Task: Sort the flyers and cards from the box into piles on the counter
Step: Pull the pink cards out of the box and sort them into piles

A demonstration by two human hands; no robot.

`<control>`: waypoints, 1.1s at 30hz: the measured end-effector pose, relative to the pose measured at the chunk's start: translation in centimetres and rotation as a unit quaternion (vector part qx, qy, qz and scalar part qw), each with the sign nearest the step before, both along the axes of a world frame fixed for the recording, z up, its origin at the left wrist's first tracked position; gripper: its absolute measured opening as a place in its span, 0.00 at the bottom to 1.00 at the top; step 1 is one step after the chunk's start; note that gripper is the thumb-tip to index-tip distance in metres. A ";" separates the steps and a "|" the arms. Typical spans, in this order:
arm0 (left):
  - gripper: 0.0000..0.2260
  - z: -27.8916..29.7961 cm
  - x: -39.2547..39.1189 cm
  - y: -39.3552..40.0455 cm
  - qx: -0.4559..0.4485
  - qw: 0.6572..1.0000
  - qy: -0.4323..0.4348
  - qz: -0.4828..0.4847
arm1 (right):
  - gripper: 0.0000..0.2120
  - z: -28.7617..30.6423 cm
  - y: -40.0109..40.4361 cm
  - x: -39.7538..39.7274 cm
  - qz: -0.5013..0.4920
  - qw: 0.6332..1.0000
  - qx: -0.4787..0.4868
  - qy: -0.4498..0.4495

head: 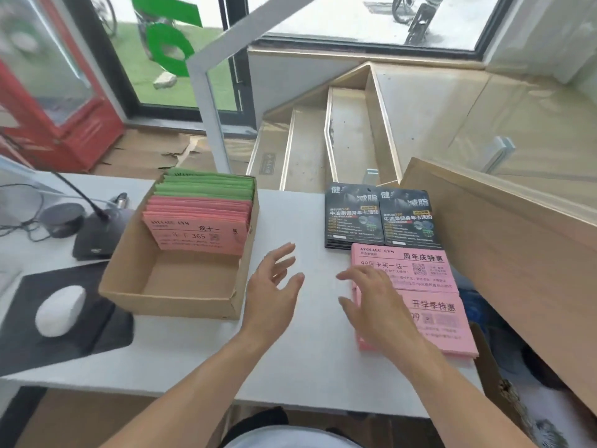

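the box [181,286] sat on the left of the white bench [303,350]. pink cards [197,234] and green cards [206,185] stood in its far end. on the right lay two black flyer piles [381,218], with two pink piles [420,286] just near of them. the left hand [274,289] hung over the bench, fingers spread, holding nothing. the right hand [374,302] was spread over the pink piles, holding nothing.

Bright daylight from windows [323,14]; soft shadows; wide-angle edge distortion; slight motion blur.
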State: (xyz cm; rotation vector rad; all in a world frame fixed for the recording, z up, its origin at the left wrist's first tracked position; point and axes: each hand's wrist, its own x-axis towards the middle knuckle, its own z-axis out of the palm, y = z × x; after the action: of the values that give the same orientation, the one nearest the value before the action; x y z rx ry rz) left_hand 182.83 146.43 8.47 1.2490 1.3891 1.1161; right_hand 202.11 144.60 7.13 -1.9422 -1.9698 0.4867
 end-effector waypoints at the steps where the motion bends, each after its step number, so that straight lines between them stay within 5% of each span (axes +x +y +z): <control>1: 0.20 0.5 -1.6 0.6 0.009 1.000 -0.001 0.021 | 0.16 0.2 0.9 -1.4 0.015 1.000 0.007 0.006; 9: 0.20 0.2 -16.4 5.0 0.047 0.982 0.143 0.113 | 0.17 0.2 7.5 -12.6 0.128 0.990 0.044 0.035; 13: 0.27 -0.5 -21.4 8.9 0.078 0.942 0.325 0.026 | 0.17 0.6 11.0 -17.2 0.145 0.986 0.069 0.044; 18: 0.32 -1.9 -23.2 12.7 0.106 0.898 0.418 -0.090 | 0.27 0.1 13.8 -20.3 0.161 0.986 0.030 -0.042; 33: 0.35 -4.6 -22.4 12.4 0.079 0.946 0.313 -0.019 | 0.20 -1.8 13.1 -20.6 0.151 0.970 0.174 -0.084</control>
State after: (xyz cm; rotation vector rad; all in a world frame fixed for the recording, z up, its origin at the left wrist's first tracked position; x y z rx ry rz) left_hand 160.42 158.86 3.89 1.8457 1.7457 0.8435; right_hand 181.51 157.69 5.28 -1.5203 -2.2890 0.0364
